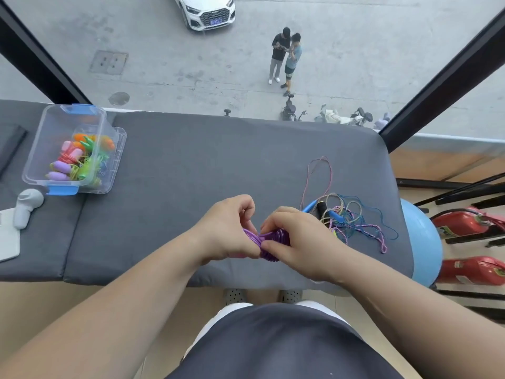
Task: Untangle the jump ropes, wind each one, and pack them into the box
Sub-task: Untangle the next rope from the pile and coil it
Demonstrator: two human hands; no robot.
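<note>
Cord of the purple jump rope (269, 255) is bunched between both hands over the desk (191, 173): my left hand (226, 228) grips the coils, my right hand (300, 242) pinches the wraps. Light, limp, probably springy; I'd hold its wound middle.

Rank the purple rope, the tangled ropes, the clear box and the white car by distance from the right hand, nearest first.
1. Purple rope: gripped in the right hand itself.
2. Tangled ropes: just to its right.
3. Clear box: far left, across the table.
4. White car: outside, down on the street.
</note>
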